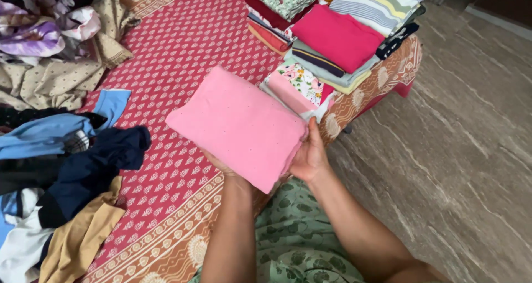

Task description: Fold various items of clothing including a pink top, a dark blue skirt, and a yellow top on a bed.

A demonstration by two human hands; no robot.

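Holding a folded pink cloth up over the bed, both hands are on it at once. The right hand grips the cloth's right-hand edge, thumb lying up along the side and the fingers tucked underneath, so it's closed around that edge. The left hand is mostly hidden under the cloth (only a bit of it peeks out below the lower edge), so it's supporting from beneath, but I can't tell how the fingers are set.

The pink cloth is folded into a neat rectangle, tilted a little, and sits above the red patterned bedsheet rather than lying on it. Just beyond it, near the bed's corner, is a folded floral piece, and behind that a stack of folded clothes with a bright magenta one on top and striped ones further back.

Over on the left side of the bed there's an unfolded heap: dark navy, light blue, white and mustard pieces all jumbled together. At the top left is another rumpled pile in beige and purple prints. The person's green leaf-print garment shows at the bottom, and the grey stone floor fills the right side.
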